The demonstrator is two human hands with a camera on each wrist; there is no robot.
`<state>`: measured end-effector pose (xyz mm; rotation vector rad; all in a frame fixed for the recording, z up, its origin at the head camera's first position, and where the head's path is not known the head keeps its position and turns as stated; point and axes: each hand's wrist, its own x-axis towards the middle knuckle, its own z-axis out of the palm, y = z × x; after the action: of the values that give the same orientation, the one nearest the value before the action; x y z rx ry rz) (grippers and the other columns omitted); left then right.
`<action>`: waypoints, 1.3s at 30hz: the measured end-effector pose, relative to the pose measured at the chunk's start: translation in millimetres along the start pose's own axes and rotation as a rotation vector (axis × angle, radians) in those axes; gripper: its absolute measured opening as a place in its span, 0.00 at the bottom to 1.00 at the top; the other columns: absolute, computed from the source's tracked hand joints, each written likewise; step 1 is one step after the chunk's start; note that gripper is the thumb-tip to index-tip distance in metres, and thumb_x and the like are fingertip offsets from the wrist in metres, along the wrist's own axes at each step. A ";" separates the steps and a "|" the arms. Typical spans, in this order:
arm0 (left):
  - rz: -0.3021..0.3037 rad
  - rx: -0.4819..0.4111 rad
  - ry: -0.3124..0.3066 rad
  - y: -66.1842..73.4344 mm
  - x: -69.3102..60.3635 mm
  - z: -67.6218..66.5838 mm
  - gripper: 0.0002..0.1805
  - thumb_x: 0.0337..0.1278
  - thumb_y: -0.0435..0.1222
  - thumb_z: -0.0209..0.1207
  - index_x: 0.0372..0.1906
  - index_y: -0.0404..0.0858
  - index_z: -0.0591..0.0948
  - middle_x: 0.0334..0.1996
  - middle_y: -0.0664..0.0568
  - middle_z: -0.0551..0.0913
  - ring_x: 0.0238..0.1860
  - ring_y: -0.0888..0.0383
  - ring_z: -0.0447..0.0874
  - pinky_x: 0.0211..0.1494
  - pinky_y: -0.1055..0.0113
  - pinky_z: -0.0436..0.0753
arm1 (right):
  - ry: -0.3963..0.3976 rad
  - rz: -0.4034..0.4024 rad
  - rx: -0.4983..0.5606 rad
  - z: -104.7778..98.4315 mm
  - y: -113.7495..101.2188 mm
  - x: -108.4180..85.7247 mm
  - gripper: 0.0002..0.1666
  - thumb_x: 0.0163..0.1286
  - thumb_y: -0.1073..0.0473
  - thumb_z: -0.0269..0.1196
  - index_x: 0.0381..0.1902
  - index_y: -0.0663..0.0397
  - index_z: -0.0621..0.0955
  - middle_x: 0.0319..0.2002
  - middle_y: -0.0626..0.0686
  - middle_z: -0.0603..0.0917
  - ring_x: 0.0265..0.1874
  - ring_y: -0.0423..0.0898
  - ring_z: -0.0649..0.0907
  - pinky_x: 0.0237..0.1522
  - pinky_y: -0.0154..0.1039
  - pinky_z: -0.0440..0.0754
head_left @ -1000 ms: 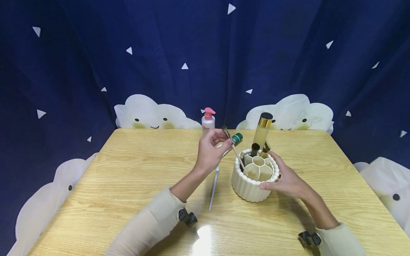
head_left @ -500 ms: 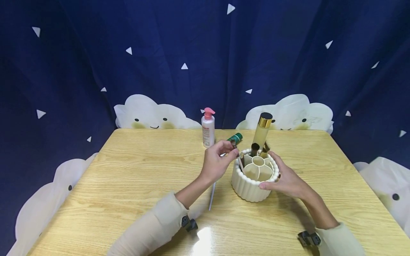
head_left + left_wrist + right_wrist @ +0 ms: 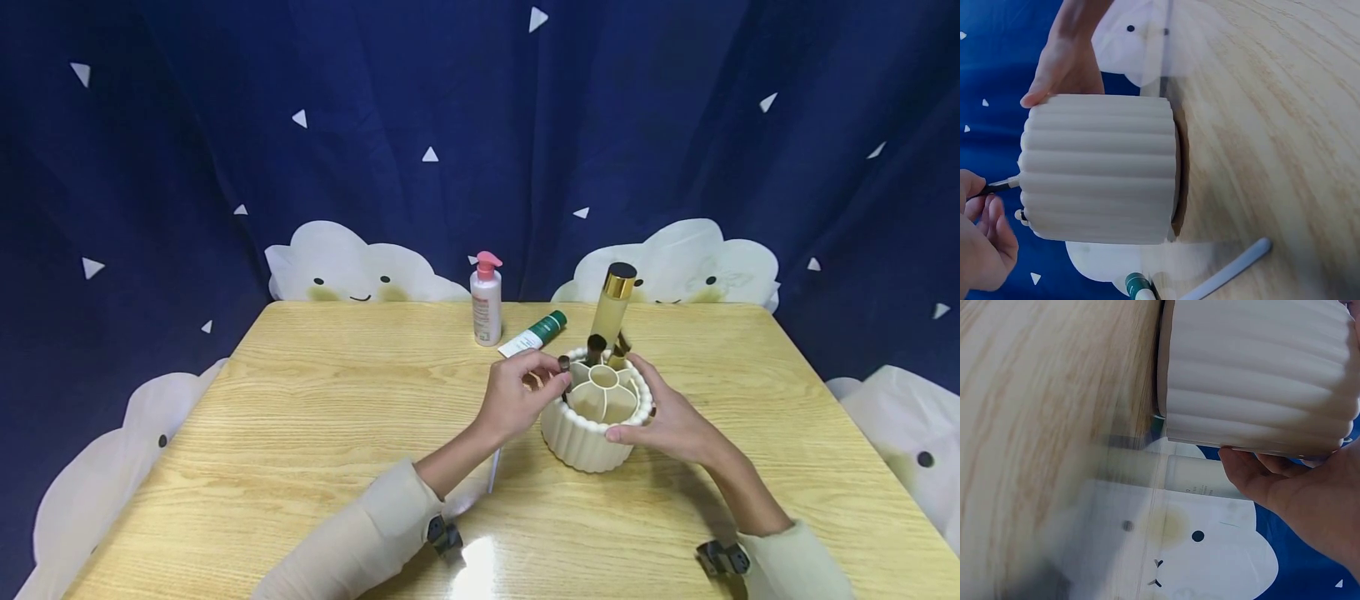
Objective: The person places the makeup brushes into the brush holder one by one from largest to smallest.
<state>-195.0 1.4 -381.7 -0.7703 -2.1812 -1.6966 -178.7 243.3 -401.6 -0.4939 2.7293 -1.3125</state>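
My left hand [image 3: 522, 398] pinches a makeup brush [image 3: 1004, 185] near its dark bristle end, with the pale handle tip down inside the left side of a cream, ribbed organizer [image 3: 585, 446]. The organizer stands upright on the table, with petal-shaped compartments around a round middle one. My right hand [image 3: 667, 417] grips its right side, thumb at the front rim and fingers behind. Two dark-bristled brushes, a near one [image 3: 596, 347] and one further right [image 3: 622, 348], stand in the back compartments. The front compartments look bare.
Behind the organizer stands a yellowish bottle [image 3: 610, 315] with a gold and black cap. A white pump bottle [image 3: 487, 312] with a pink top and a green-white tube [image 3: 535, 334] are at the back. A lavender stick [image 3: 1229, 272] lies left of the organizer, partly hidden by my left arm in the head view.
My left hand has moved down and right, lowering the brush deeper into the organizer's left compartment. The tube has come into fuller view. My right hand has stayed on the organizer.
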 end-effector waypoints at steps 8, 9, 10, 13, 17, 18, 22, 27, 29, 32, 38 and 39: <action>-0.029 0.087 -0.036 -4.7 -2.1 -0.5 0.05 0.49 0.33 0.66 0.28 0.34 0.83 0.25 0.47 0.82 0.20 0.70 0.64 0.23 0.80 0.64 | 0.002 0.002 -0.014 0.2 -0.5 -0.4 0.68 0.49 0.51 0.74 0.75 0.54 0.42 0.69 0.70 0.58 0.65 0.68 0.66 0.61 0.68 0.64; -0.038 0.088 -0.041 -4.9 -1.9 -0.9 0.06 0.48 0.33 0.66 0.28 0.34 0.83 0.25 0.47 0.82 0.20 0.70 0.63 0.23 0.80 0.63 | 0.002 0.004 -0.014 0.3 -0.4 -0.5 0.68 0.49 0.51 0.74 0.75 0.54 0.42 0.69 0.70 0.58 0.65 0.68 0.66 0.61 0.68 0.64; -0.045 0.090 -0.047 -5.0 -1.6 -1.4 0.06 0.48 0.33 0.66 0.28 0.34 0.83 0.25 0.48 0.81 0.20 0.69 0.63 0.23 0.80 0.63 | 0.002 0.006 -0.013 0.2 -0.4 -0.6 0.68 0.49 0.51 0.74 0.75 0.54 0.42 0.69 0.70 0.58 0.65 0.68 0.66 0.61 0.68 0.64; -0.072 0.084 -0.072 -5.7 -1.2 -3.0 0.06 0.47 0.33 0.67 0.29 0.34 0.82 0.26 0.47 0.81 0.21 0.69 0.64 0.23 0.80 0.64 | 0.003 0.012 -0.015 0.2 -0.4 -0.8 0.68 0.49 0.51 0.74 0.75 0.54 0.42 0.69 0.70 0.59 0.64 0.68 0.66 0.60 0.68 0.65; -0.116 0.068 -0.118 -6.9 -3.3 -5.3 0.09 0.46 0.33 0.68 0.33 0.34 0.82 0.28 0.46 0.82 0.22 0.66 0.68 0.24 0.80 0.67 | 0.005 0.015 -0.019 0.5 -0.7 -1.2 0.68 0.49 0.51 0.74 0.75 0.53 0.42 0.69 0.70 0.60 0.64 0.67 0.67 0.60 0.67 0.66; -0.124 0.059 -0.124 -7.3 -4.0 -5.9 0.10 0.46 0.34 0.68 0.34 0.34 0.82 0.29 0.46 0.82 0.23 0.65 0.69 0.24 0.79 0.68 | 0.006 0.014 -0.019 0.7 -0.7 -1.1 0.68 0.49 0.51 0.74 0.75 0.54 0.42 0.69 0.70 0.60 0.64 0.67 0.67 0.60 0.67 0.66; -0.143 0.026 -0.122 -11.0 -6.6 -9.9 0.11 0.47 0.33 0.67 0.38 0.35 0.82 0.31 0.46 0.83 0.26 0.61 0.73 0.27 0.76 0.72 | 0.010 0.006 -0.024 1.0 -0.9 -0.6 0.68 0.49 0.51 0.73 0.75 0.54 0.42 0.68 0.70 0.61 0.63 0.67 0.68 0.60 0.67 0.67; -0.179 0.041 -0.061 -25.3 -7.8 -22.3 0.10 0.48 0.31 0.63 0.38 0.33 0.82 0.30 0.45 0.85 0.29 0.64 0.76 0.30 0.75 0.77 | 0.018 -0.001 -0.051 1.2 -1.1 -1.7 0.67 0.49 0.50 0.73 0.75 0.53 0.43 0.69 0.70 0.60 0.63 0.68 0.67 0.59 0.69 0.66; -0.224 0.092 -0.022 -34.3 -7.2 -28.6 0.09 0.48 0.30 0.63 0.37 0.31 0.82 0.29 0.44 0.84 0.29 0.64 0.77 0.31 0.76 0.78 | 0.022 0.000 -0.072 1.0 -1.1 -2.4 0.67 0.49 0.49 0.72 0.75 0.53 0.43 0.69 0.70 0.60 0.64 0.69 0.67 0.59 0.70 0.65; -0.319 0.174 0.000 -49.0 -5.8 -35.5 0.08 0.47 0.28 0.62 0.34 0.27 0.82 0.28 0.43 0.84 0.27 0.62 0.78 0.31 0.77 0.78 | 0.023 0.009 -0.107 -0.8 -1.4 -3.8 0.65 0.51 0.47 0.71 0.75 0.53 0.44 0.70 0.70 0.58 0.65 0.71 0.64 0.59 0.70 0.64; -0.491 0.304 -0.101 -65.4 -7.8 -38.6 0.08 0.43 0.28 0.65 0.30 0.27 0.82 0.23 0.44 0.83 0.19 0.63 0.77 0.23 0.76 0.75 | 0.000 0.030 -0.081 -5.0 -3.4 -7.4 0.62 0.54 0.48 0.70 0.75 0.52 0.44 0.71 0.69 0.55 0.67 0.69 0.61 0.61 0.67 0.64; -0.510 0.317 -0.111 -66.3 -7.7 -38.0 0.07 0.42 0.28 0.65 0.29 0.28 0.82 0.22 0.44 0.83 0.17 0.64 0.76 0.22 0.76 0.74 | -0.005 0.029 -0.072 -5.8 -3.6 -7.9 0.61 0.55 0.48 0.69 0.75 0.52 0.44 0.71 0.69 0.55 0.67 0.69 0.61 0.61 0.67 0.65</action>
<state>-229.9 -48.1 -429.0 -0.2398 -2.8085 -1.4634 -171.4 248.1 -395.7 -0.4601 2.7764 -1.2088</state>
